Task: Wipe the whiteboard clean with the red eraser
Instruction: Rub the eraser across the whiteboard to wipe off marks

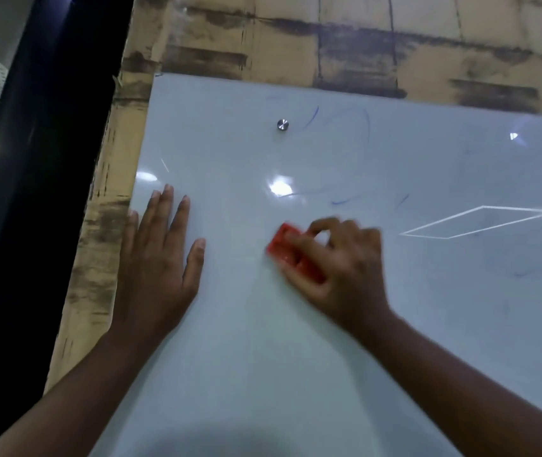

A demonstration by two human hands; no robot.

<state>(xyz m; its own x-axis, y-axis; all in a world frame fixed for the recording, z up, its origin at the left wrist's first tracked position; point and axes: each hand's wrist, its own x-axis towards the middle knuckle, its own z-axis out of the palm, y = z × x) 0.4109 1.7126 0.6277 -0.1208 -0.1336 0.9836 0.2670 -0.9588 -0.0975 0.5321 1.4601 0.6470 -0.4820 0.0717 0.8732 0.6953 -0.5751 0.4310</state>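
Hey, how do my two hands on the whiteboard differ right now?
The left hand lies flat with straight, spread fingers and holds nothing; the right hand curls round the red eraser. The left hand looks sharp, the right hand is blurred. The left hand sits near the whiteboard edge, the right hand further in. Both are on the board.

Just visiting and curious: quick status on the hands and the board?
Left hand flat on whiteboard. Right hand grips red eraser, blurred. Faint blue marks remain above. Metal stud near top; nothing blocking.
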